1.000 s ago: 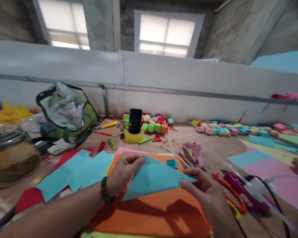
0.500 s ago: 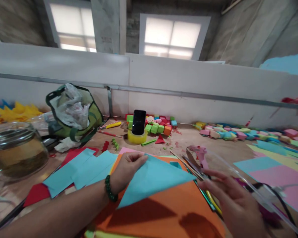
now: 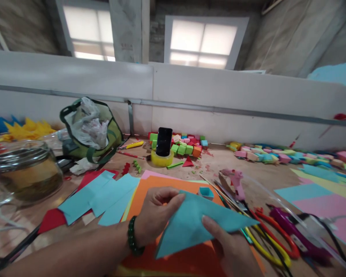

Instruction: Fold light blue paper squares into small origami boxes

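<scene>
A blue paper triangle (image 3: 196, 215), apparently a folded sheet, is held above a stack of orange paper (image 3: 150, 188). My left hand (image 3: 158, 211), with a green bead bracelet (image 3: 132, 234) at the wrist, pinches its upper left corner. From below, my right hand (image 3: 233, 246) grips the lower edge, thumb on top and the other fingers hidden behind the paper. A small open blue paper box (image 3: 206, 193) rests on the orange stack just beyond the triangle. Left of the stack lie several blue paper pieces (image 3: 86, 196) on red paper (image 3: 50, 221).
A phone (image 3: 163, 141) stands in a yellow tape roll (image 3: 162, 158). On the right lie a pink glue gun (image 3: 235, 182), scissors with yellow handles (image 3: 268, 248), red-handled ones (image 3: 291, 240) and a purple tool (image 3: 300, 236). A glass jar (image 3: 25, 177) and green bag (image 3: 111, 127) stand left.
My right hand has moved left from beside the tools and taken hold of the triangle. The triangle has shifted right and lower, uncovering the small blue box. The scissors handles now show.
</scene>
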Motion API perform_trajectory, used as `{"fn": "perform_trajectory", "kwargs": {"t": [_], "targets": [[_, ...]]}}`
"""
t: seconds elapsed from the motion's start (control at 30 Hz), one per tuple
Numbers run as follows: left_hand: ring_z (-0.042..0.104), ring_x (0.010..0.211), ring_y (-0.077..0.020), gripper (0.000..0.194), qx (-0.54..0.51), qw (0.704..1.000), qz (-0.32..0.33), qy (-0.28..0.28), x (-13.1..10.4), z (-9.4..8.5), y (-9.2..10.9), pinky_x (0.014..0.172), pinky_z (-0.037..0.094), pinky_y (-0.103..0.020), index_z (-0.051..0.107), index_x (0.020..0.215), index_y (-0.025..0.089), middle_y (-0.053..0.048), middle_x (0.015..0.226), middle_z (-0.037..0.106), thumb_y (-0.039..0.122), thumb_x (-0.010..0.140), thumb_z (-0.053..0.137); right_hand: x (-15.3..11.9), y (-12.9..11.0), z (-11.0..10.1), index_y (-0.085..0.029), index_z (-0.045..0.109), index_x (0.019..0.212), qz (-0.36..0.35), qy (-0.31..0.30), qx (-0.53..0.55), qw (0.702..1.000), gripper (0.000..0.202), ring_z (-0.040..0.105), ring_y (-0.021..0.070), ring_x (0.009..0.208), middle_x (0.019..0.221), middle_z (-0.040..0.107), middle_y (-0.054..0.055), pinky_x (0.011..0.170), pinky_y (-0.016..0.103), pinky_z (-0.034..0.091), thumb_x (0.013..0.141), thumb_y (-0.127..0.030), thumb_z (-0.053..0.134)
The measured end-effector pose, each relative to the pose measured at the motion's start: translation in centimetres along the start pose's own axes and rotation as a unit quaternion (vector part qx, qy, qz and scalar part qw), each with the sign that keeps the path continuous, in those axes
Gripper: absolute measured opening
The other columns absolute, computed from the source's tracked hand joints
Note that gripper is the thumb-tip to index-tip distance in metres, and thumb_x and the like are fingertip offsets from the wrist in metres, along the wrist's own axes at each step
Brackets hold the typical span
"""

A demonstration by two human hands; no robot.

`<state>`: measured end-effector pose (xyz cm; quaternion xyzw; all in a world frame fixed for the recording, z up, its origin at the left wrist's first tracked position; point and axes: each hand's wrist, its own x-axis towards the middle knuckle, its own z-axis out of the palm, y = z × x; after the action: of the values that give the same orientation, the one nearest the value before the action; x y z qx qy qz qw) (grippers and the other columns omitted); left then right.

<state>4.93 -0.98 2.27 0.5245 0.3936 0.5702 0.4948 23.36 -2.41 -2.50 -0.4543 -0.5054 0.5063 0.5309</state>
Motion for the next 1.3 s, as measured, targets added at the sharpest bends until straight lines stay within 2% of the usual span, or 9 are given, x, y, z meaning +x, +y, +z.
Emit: {"fn": "perform_trajectory", "kwargs": {"t": [0.27,0.53,0.6,0.7,0.73,0.87,0.97,1.07,1.3], "targets": [[0.034,0.05,-0.0063,0.037,-0.045,0.996,-0.071,0.02,2.4,-1.3,-0.1,0.047,0.028,-0.02,0.061,0.059,0.011,0.004,0.052,0.044,0.046,0.063,0.074,1.1,-1.5,0.9,-0.02,0.075,0.072,0.033,0.014,0.056,0.998,0.02,0.069,0.0244,0.078,0.077,0.075,0.006,0.074,0.034,0.057,0.06,-0.035,0.08],[0.035,0.053,-0.0065,0.032,-0.037,0.998,-0.049,-0.006,2.5,-1.8,-0.2,0.05,0.029,-0.02,0.059,0.06,0.011,0.003,0.054,0.043,0.04,0.069,0.07,1.1,-3.2,-0.8,-0.02,0.072,0.053,-0.031,0.034,-0.169,0.985,0.024,0.066,0.0219,0.062,0.06,0.071,0.004,0.061,0.029,0.055,0.061,-0.042,0.076],[0.034,0.054,-0.0065,0.032,-0.013,1.0,-0.018,-0.006,2.6,-2.0,-0.2,0.051,0.028,-0.02,0.058,0.059,0.011,0.003,0.055,0.042,0.04,0.071,0.069,1.7,-4.1,-2.4,-0.02,0.07,0.052,-0.047,0.073,-0.198,0.976,0.026,0.064,0.0195,0.058,0.056,0.069,0.003,0.057,0.026,0.053,0.06,-0.044,0.076],[0.035,0.055,-0.007,0.031,0.016,0.999,-0.017,-0.033,2.4,-2.0,0.1,0.051,0.029,-0.021,0.059,0.061,0.011,0.003,0.056,0.043,0.038,0.072,0.067,2.3,-5.9,-4.5,-0.022,0.072,0.076,-0.101,0.247,-0.159,0.95,0.025,0.066,0.0186,0.067,0.071,0.073,0.001,0.062,0.027,0.054,0.063,-0.044,0.075],[0.036,0.055,-0.0073,0.03,0.025,0.997,-0.032,-0.059,2.3,-1.9,0.3,0.051,0.029,-0.021,0.06,0.062,0.011,0.002,0.057,0.044,0.038,0.073,0.067,2.3,-6.5,-4.8,-0.023,0.072,0.08,-0.127,0.262,-0.165,0.942,0.027,0.066,0.0185,0.07,0.076,0.073,0.001,0.064,0.027,0.053,0.064,-0.044,0.075],[0.037,0.054,-0.0079,0.031,0.084,0.978,-0.061,-0.181,1.4,-1.2,0.4,0.051,0.029,-0.021,0.058,0.058,0.011,0.002,0.055,0.043,0.037,0.074,0.064,1.8,-8.3,-2.8,-0.023,0.073,0.087,-0.123,-0.04,-0.355,0.926,0.024,0.065,0.0223,0.085,0.091,0.073,0.004,0.073,0.03,0.051,0.073,-0.042,0.068],[0.035,0.054,-0.0082,0.034,0.123,0.965,-0.041,-0.229,0.9,-0.8,0.0,0.051,0.028,-0.022,0.06,0.058,0.011,0.002,0.054,0.042,0.04,0.076,0.061,1.7,-8.0,-0.1,-0.023,0.07,0.098,-0.07,-0.188,-0.326,0.924,0.026,0.064,0.0175,0.072,0.081,0.071,0.002,0.066,0.027,0.05,0.075,-0.034,0.067],[0.035,0.054,-0.0082,0.035,0.145,0.96,-0.048,-0.235,1.0,-0.8,-0.4,0.05,0.027,-0.022,0.063,0.061,0.011,0.002,0.054,0.043,0.042,0.075,0.061,2.1,-7.4,1.3,-0.02,0.069,0.083,-0.051,-0.218,-0.308,0.925,0.015,0.056,0.0128,0.059,0.066,0.064,-0.001,0.054,0.022,0.044,0.075,-0.032,0.066],[0.039,0.05,-0.0069,0.024,0.163,0.919,-0.171,-0.315,1.8,-1.9,0.4,0.046,0.03,-0.019,0.061,0.063,0.013,0.003,0.055,0.048,0.035,0.066,0.069,3.2,-6.4,-0.1,-0.017,0.064,0.066,-0.088,-0.136,-0.321,0.933,0.022,0.046,0.0105,0.055,0.059,0.055,-0.002,0.05,0.022,0.037,0.073,-0.038,0.068]]}}
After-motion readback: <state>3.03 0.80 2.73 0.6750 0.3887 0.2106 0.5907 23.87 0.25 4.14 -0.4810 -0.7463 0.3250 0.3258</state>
